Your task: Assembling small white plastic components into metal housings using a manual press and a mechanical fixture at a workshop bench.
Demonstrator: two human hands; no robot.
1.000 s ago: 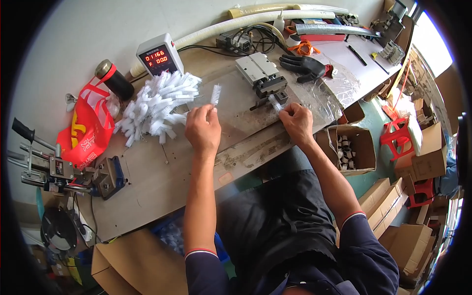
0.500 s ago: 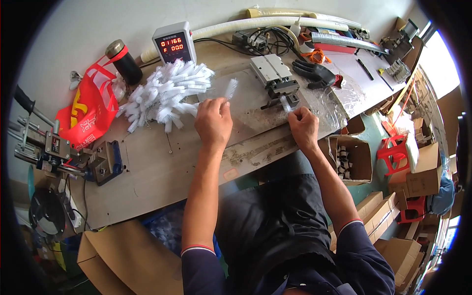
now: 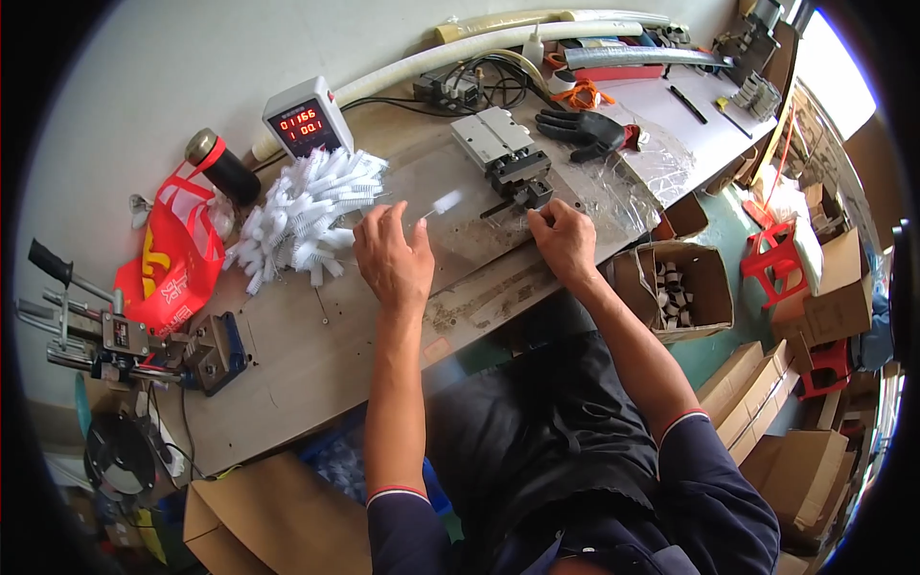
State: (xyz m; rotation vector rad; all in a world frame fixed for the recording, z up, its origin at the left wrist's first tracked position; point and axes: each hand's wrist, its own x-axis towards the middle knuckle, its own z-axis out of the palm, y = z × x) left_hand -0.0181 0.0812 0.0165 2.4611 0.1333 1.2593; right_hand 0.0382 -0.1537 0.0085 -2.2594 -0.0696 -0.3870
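Observation:
Bent over the bench, my left hand [image 3: 395,259] has its thumb and fingers spread apart. Just beyond its thumb is a small white bristle brush [image 3: 448,201] with a thin stem, slightly blurred and apparently free of the fingers. To the left lies a heaped pile of similar white brushes [image 3: 309,206]. My right hand [image 3: 565,240] is closed in a pinch right at the front of a small metal clamping device [image 3: 503,153] with dark jaws. Whatever those fingers hold is hidden behind them.
Behind the pile stand a counter box with a red display [image 3: 309,126] and a black flask [image 3: 228,168]. A red bag [image 3: 172,264] and a lever press [image 3: 144,335] occupy the left. Beyond the clamp lies a black glove [image 3: 585,132]. An open carton [image 3: 714,287] sits off the right edge.
My left hand has opened and drawn back a little from the brush it was pinching. My right hand stays closed by the clamp; the brush seen there before is out of sight. The view shifted.

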